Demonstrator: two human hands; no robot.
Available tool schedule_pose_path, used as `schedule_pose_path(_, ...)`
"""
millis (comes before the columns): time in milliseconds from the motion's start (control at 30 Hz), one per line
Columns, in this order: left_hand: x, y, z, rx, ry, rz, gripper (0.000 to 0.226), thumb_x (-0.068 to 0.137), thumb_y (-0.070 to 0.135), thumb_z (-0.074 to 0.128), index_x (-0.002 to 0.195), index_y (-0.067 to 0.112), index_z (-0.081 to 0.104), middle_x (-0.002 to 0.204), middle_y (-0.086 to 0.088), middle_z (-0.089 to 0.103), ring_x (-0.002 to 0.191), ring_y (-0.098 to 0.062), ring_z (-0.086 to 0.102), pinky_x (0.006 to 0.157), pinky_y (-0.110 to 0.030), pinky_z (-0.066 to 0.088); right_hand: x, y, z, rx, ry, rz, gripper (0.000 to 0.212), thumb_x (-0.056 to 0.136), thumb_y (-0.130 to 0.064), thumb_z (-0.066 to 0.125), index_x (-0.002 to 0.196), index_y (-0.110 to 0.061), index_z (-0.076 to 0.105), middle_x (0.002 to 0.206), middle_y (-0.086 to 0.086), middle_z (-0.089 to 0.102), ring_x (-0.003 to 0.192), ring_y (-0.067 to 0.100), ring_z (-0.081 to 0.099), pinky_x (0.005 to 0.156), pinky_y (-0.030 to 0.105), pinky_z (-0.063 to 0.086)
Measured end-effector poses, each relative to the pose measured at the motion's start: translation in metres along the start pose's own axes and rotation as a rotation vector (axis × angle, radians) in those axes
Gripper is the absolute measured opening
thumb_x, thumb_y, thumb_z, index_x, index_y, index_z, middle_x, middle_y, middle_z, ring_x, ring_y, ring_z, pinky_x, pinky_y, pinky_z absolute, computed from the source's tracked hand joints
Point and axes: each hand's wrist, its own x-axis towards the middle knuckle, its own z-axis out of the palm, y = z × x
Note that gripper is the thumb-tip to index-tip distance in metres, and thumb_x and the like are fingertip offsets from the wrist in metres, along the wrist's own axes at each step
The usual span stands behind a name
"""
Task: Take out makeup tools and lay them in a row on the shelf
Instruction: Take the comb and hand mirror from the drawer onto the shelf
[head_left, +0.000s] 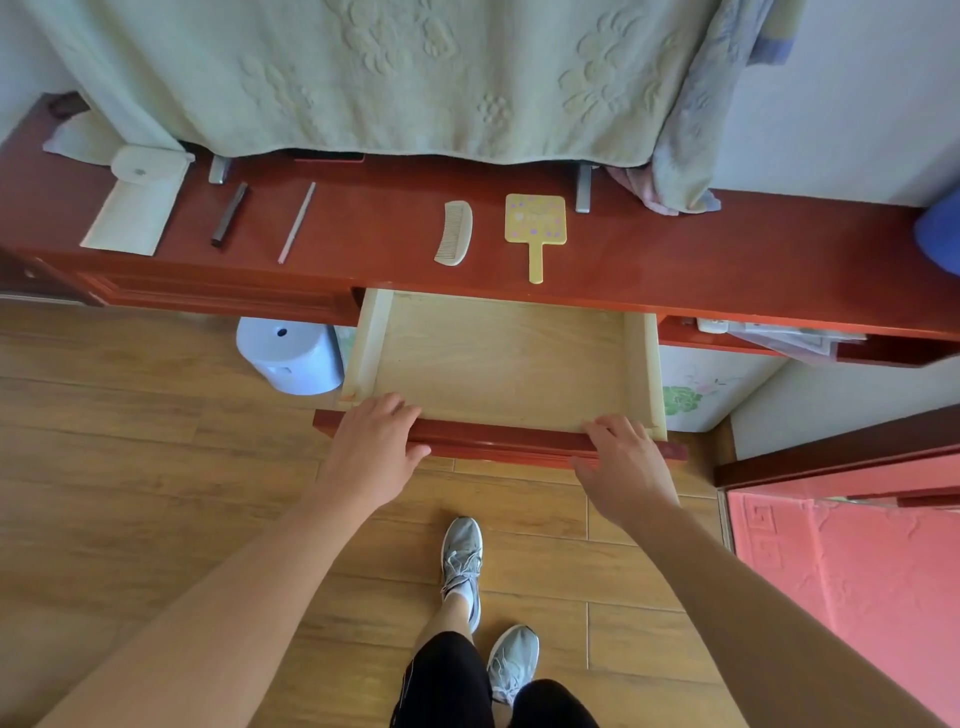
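Both hands rest flat, fingers loosely spread, on the front edge of the open, bare drawer (504, 358): left hand (371, 447) near its left corner, right hand (621, 465) near its right. Beyond them, the comb (456, 234) and hand mirror (535, 228) lie lengthwise across the shelf (374, 228), nearer its front edge

place: home bedroom | evidence: red dressing table (363, 228) with comb (455, 233), hand mirror (535, 228); wood-plank floor (130, 467); pink mat (857, 582)

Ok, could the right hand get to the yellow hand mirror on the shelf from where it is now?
Probably yes. The right hand rests on the open drawer's front edge holding nothing, and the yellow hand mirror lies flat on the shelf beyond the empty drawer, with nothing between them.
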Motion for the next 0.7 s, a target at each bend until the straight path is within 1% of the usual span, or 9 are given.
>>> schedule_pose_path(133, 0.001, -0.003, 0.008, 0.007, 0.059, -0.013, 0.037, 0.086, 0.032, 0.075, 0.118, 0.014, 0.071, 0.109, -0.003, 0.067, 0.095, -0.025, 0.063, 0.082, -0.039, 0.054, -0.002, 0.002, 0.005, 0.01, 0.064, -0.002, 0.036, 0.095, -0.034, 0.055, 0.126, -0.016, 0.06, 0.125, 0.003, 0.054, 0.113, 0.022, 0.048, 0.093, 0.034, 0.045)
schedule_pose_path(300, 0.003, -0.003, 0.007, 0.005, 0.087, -0.004, 0.034, 0.083, 0.031, 0.079, 0.113, 0.015, 0.074, 0.099, -0.002, 0.068, 0.085, -0.023, 0.063, 0.073, -0.036, 0.054, 0.0, 0.003, 0.004, 0.024, 0.067, 0.015, 0.033, 0.095, -0.032, 0.057, 0.124, -0.017, 0.062, 0.122, 0.003, 0.056, 0.111, 0.023, 0.049, 0.088, 0.035, 0.047)
schedule_pose_path(500, 0.015, -0.005, 0.002, 0.0, 0.087, -0.012, 0.033, 0.082, 0.031, 0.08, 0.11, 0.016, 0.075, 0.096, 0.0, 0.067, 0.084, -0.022, 0.063, 0.069, -0.035, 0.054, 0.012, 0.002, -0.001, 0.022, 0.052, 0.032, 0.032, 0.096, -0.033, 0.057, 0.124, -0.019, 0.063, 0.123, 0.001, 0.056, 0.113, 0.021, 0.049, 0.087, 0.032, 0.047)
schedule_pose_path(700, 0.043, -0.005, -0.012, 0.006, 0.081, -0.015, 0.035, 0.087, 0.035, 0.075, 0.117, 0.018, 0.073, 0.104, 0.0, 0.068, 0.093, -0.02, 0.062, 0.075, -0.033, 0.054, 0.04, 0.002, -0.01, 0.029, 0.046, 0.049, 0.03, 0.096, -0.031, 0.058, 0.122, -0.017, 0.064, 0.121, 0.001, 0.056, 0.112, 0.021, 0.049, 0.086, 0.032, 0.047)
